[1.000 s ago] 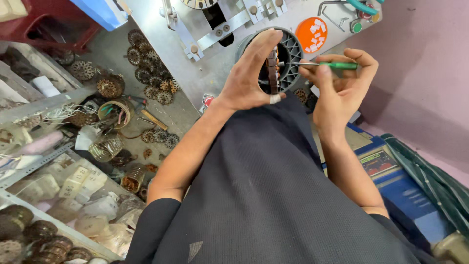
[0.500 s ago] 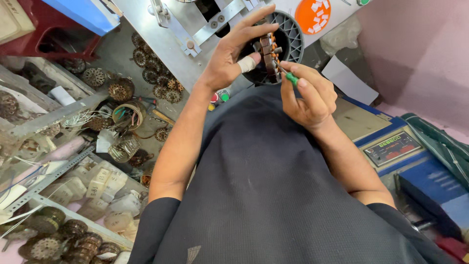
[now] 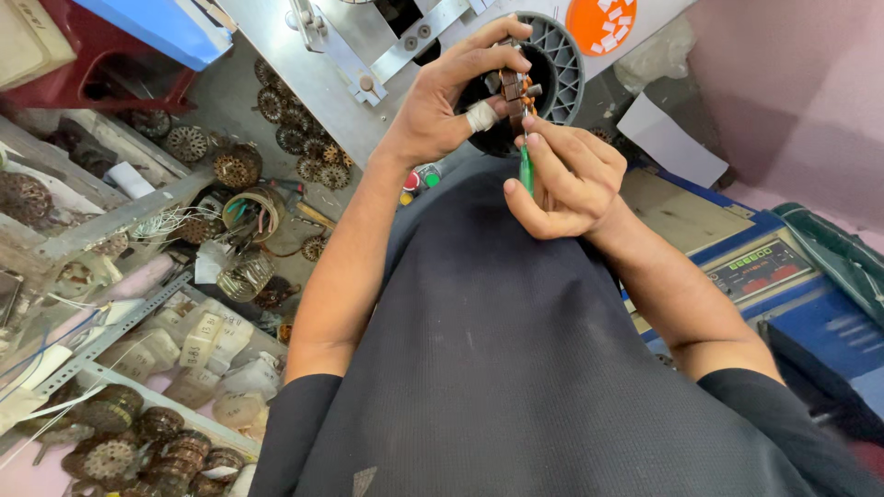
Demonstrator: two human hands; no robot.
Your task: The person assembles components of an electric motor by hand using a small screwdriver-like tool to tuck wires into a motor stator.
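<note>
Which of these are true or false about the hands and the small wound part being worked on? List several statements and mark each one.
1. The left hand holds a small copper-wound part. True.
2. The right hand holds a red hammer. False: it pinches a thin green-handled tool.
3. A finger of the left hand carries a white wrap. True.
4. Both hands rest flat on the person's lap. False: they are raised together in front of a round grey slotted disc.
5. The green-handled tool points away from the wound part. False: its tip meets the part between the two hands.
</note>
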